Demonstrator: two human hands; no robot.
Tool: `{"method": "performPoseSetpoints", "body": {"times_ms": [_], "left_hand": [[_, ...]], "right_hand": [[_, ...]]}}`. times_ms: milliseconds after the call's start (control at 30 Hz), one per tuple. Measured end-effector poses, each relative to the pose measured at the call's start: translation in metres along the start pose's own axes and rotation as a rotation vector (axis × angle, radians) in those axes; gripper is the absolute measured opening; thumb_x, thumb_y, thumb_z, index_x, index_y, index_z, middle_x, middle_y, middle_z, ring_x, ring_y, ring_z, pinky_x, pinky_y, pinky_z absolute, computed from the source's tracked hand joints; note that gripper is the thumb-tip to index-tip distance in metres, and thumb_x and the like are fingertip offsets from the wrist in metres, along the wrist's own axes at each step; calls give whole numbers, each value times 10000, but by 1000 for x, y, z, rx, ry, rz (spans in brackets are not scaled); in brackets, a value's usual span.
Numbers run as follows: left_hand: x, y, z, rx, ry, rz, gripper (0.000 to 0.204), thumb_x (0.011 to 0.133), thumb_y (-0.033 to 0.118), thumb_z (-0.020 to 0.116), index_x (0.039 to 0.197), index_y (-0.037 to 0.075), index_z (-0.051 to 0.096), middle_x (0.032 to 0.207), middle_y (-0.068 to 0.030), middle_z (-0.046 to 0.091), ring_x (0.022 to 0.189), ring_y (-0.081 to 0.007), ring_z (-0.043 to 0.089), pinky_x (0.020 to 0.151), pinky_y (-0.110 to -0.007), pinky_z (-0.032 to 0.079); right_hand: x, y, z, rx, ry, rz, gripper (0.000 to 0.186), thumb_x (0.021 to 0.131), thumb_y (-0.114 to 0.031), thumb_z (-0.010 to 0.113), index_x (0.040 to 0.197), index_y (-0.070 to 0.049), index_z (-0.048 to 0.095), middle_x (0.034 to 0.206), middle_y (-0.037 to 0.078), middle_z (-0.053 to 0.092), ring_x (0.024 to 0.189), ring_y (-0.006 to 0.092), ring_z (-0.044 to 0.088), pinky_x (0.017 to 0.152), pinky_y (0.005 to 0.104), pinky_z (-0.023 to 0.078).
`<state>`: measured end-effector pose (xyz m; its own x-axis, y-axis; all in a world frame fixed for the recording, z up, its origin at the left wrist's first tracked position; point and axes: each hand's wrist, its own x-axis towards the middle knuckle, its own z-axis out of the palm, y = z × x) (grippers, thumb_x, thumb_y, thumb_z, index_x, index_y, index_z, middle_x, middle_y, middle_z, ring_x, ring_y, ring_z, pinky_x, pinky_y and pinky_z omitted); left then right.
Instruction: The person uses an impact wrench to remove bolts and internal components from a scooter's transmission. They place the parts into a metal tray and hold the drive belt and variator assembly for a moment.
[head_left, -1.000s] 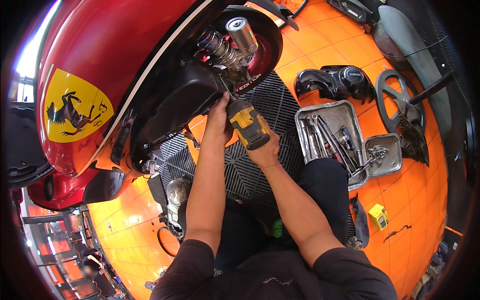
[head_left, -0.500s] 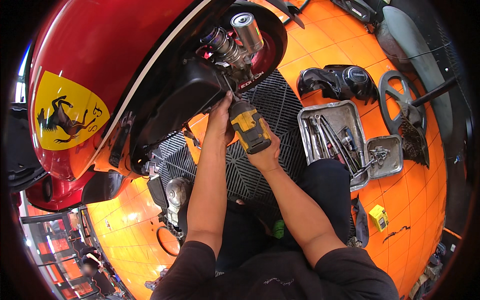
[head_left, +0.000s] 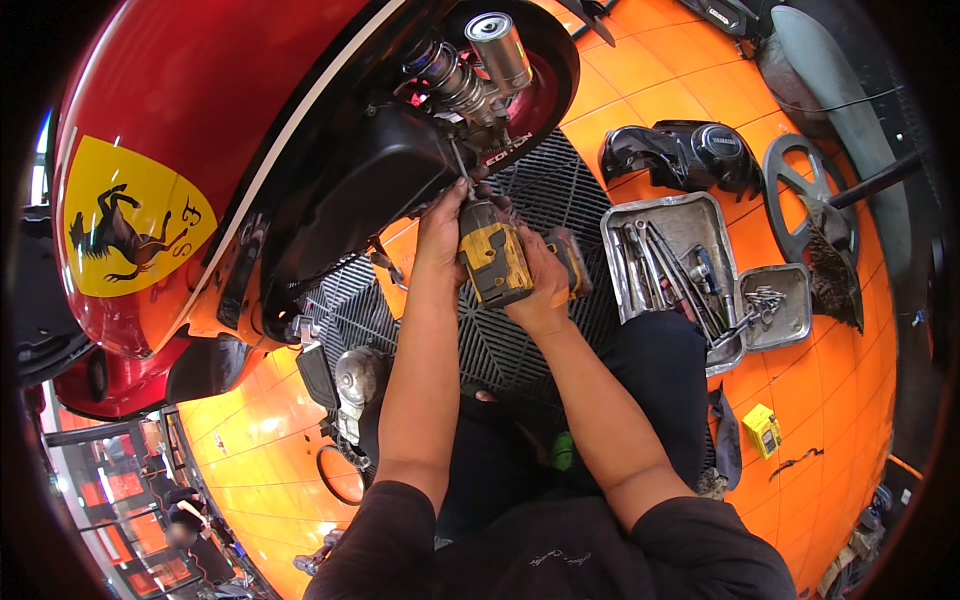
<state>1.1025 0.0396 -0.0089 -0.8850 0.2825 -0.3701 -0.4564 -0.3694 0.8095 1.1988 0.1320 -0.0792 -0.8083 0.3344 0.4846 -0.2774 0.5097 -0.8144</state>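
My right hand (head_left: 545, 282) is wrapped round the grip of a yellow and black cordless impact driver (head_left: 494, 258). A long thin metal bit (head_left: 459, 155) runs forward from the driver's nose to the edge of a black plastic housing (head_left: 375, 170) under a red scooter (head_left: 240, 90). The fingers of my left hand (head_left: 438, 232) close round the bit just ahead of the nose. Beyond the housing sit a coil-sprung shock absorber (head_left: 450, 80) and a silver cylinder (head_left: 498, 50). What the bit's tip meets is too small to make out.
To the right lie a metal tray (head_left: 612, 245) of wrenches and a smaller tray (head_left: 802, 335) of bolts. Black engine covers (head_left: 690, 160), a spoked wheel (head_left: 790, 200) and a yellow box (head_left: 761, 430) rest on the orange tiles. A person (head_left: 190, 515) stands far off at lower left.
The driver has rolled in my right hand, so its battery end now shows on the right. My left hand keeps its place at the bit.
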Motion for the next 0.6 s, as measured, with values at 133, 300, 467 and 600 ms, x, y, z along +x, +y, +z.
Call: {"method": "performPoseSetpoints", "body": {"times_ms": [133, 300, 467, 600], "left_hand": [[9, -5, -14, -160, -107, -27, 279, 948, 244, 537, 1108, 23, 599, 936, -126, 668, 867, -271, 658, 719, -397, 571], [23, -17, -16, -390, -149, -6, 252, 941, 177, 551, 1138, 23, 584, 1150, -129, 640, 989, -265, 646, 870, -428, 544], [38, -24, -6, -538, -208, 156, 264, 940, 90, 526, 1176, -25, 554, 1213, -169, 608, 1165, -262, 571, 1011, -453, 468], [63, -40, -6, -776, -248, 209, 321, 941, 55, 514, 1249, -37, 499, 1235, -173, 590, 1223, -266, 537, 1032, -466, 455]], "right_hand": [[-6, -8, 0, -20, -22, 9, 635, 718, -209, 729, 1240, 57, 483, 1024, 195, 602, 899, 358, 622, 757, 407, 513], [-4, -1, -4, -31, -3, 22, 657, 715, -233, 747, 1251, 55, 500, 1167, 212, 606, 1031, 358, 620, 837, 383, 518], [2, -5, -26, 1, -44, 19, 704, 730, -221, 742, 1318, 51, 467, 1272, 217, 572, 1081, 348, 620, 886, 362, 513], [12, -27, -63, 53, -3, 19, 508, 725, -140, 753, 1194, -10, 608, 1277, 182, 582, 1145, 310, 593, 944, 359, 491]]}}
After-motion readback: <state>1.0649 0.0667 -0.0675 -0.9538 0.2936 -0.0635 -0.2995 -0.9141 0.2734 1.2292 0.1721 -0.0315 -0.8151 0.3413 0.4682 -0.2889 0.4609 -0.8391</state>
